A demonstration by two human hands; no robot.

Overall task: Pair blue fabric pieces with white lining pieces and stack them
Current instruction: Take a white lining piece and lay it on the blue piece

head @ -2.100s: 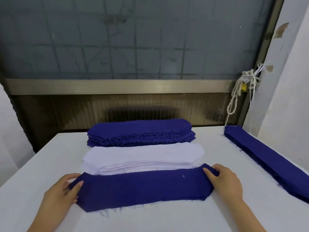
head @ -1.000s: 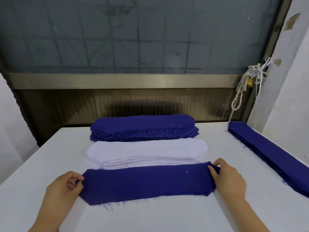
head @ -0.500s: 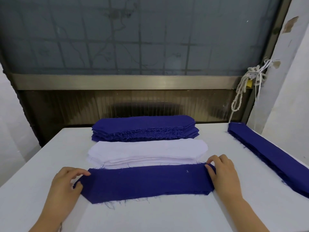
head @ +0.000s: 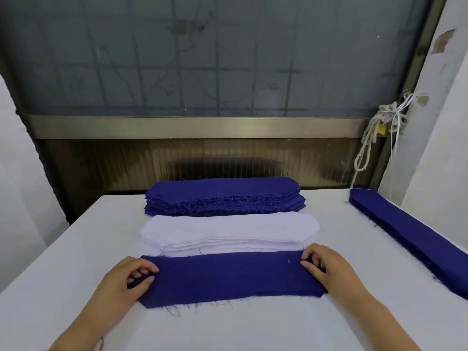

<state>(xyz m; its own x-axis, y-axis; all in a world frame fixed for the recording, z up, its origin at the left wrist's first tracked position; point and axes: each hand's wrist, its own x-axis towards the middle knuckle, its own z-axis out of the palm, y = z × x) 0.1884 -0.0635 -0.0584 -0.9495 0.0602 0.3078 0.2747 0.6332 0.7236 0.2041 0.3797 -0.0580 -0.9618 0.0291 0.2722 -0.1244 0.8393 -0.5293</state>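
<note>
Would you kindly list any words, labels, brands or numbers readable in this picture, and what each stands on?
None: no readable text anywhere.
The small white mark on the front blue piece looks like a thread, not a letter.
Any stamp on the yellow padlock is too small to read.

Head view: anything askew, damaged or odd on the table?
Nothing serious. The blue piece held by the left hand and right hand has frayed threads along its near edge and a white thread fleck near its right end. The blue stack frays likewise. The white lining stack fans slightly at its near edge.
</note>
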